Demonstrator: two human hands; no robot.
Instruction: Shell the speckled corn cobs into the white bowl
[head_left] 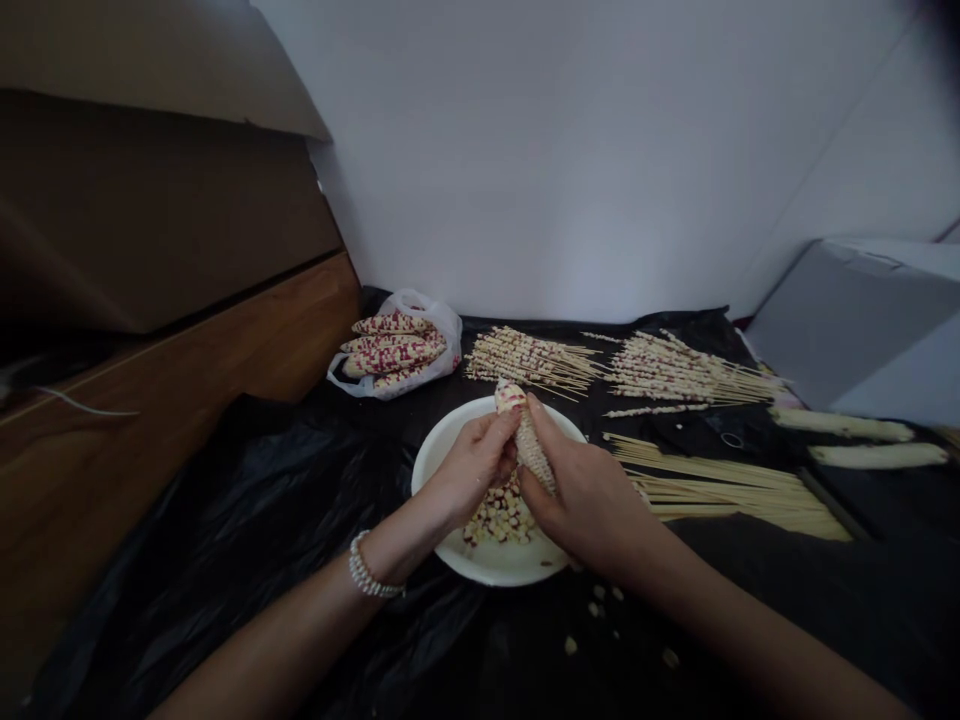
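Observation:
Both hands hold one corn cob upright over a white bowl. My right hand wraps round the cob's lower part, which is mostly stripped of kernels. My left hand pinches the cob's side near the top, where red and white kernels remain. A heap of loose kernels lies in the bowl under the hands. A bead bracelet sits on my left wrist.
A plastic bag of red-and-white corn cobs lies at the back left. Two piles of kernel-threaded skewers lie behind the bowl, bare skewers to the right, stripped cobs beyond. Spilled kernels dot the black sheet. Cardboard boxes stand left.

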